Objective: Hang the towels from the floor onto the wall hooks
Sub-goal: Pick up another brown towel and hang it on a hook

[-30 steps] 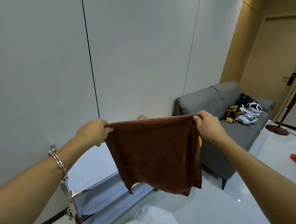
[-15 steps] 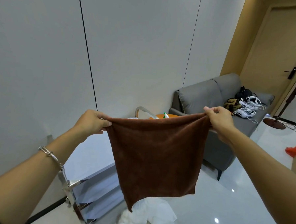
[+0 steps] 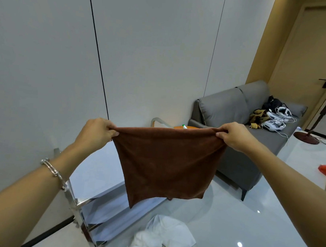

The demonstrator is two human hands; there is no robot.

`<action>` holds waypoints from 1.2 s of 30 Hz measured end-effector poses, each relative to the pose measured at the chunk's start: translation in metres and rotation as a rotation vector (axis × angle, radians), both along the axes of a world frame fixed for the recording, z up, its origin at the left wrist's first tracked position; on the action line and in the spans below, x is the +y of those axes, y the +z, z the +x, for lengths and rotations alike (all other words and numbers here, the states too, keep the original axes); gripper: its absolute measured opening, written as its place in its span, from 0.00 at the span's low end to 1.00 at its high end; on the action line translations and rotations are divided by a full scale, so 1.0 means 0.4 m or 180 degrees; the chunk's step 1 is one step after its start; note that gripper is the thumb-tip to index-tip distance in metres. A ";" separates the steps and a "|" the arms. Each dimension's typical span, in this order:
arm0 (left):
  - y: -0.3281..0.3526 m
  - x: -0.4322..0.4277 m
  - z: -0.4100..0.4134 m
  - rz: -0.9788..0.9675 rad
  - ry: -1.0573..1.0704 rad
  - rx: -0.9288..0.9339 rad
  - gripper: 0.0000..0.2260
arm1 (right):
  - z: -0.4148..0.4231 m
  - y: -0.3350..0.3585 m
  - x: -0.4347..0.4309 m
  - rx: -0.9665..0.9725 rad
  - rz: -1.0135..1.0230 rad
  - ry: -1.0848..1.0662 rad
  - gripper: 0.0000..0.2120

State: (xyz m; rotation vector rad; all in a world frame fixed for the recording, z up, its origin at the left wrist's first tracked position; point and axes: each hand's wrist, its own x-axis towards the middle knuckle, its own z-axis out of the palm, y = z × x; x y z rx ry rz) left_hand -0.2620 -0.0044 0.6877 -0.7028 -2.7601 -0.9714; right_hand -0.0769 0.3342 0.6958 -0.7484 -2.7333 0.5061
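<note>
Brown terry cloth hangs stretched between my two hands. The brown towel (image 3: pixel 167 161) is up off the floor, in mid-air in front of the wall (image 3: pixel 152 56), with its top edge pulled taut and the rest dropping free. My left hand (image 3: pixel 96 132), at nine o'clock of the cloth, pinches one top corner between curled fingers and thumb. My right hand (image 3: pixel 233 135), at three o'clock, pinches the other corner the same way.

I hold it wide like this, I judge, to open out the folds and find a straight edge, so it will sit flat over a hook rather than bunch. No hook shows in view, so I cannot tell where it must go.

At six o'clock, below the hem, a white towel (image 3: pixel 164 234) lies crumpled on the glossy floor (image 3: pixel 247 231) — one more to pick up, so the job looks only part done. At seven o'clock a steel rack (image 3: pixel 74 205) stands against the wall, close under my left forearm; I should keep the hem off its corners. At two o'clock a grey sofa (image 3: pixel 225 107) sits along the wall with loose gear on its seat.
</note>
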 end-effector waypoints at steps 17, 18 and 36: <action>0.018 -0.033 -0.021 0.1140 0.0100 -0.0236 0.05 | -0.032 0.006 -0.061 0.0504 -0.0443 0.0483 0.07; 0.014 -0.029 -0.014 0.1115 0.0103 -0.0192 0.06 | -0.027 0.000 -0.062 0.0442 -0.0269 0.0461 0.08; -0.063 0.049 0.197 0.0138 0.0476 -0.0253 0.13 | -0.010 -0.092 0.023 0.0222 -0.1052 0.0983 0.08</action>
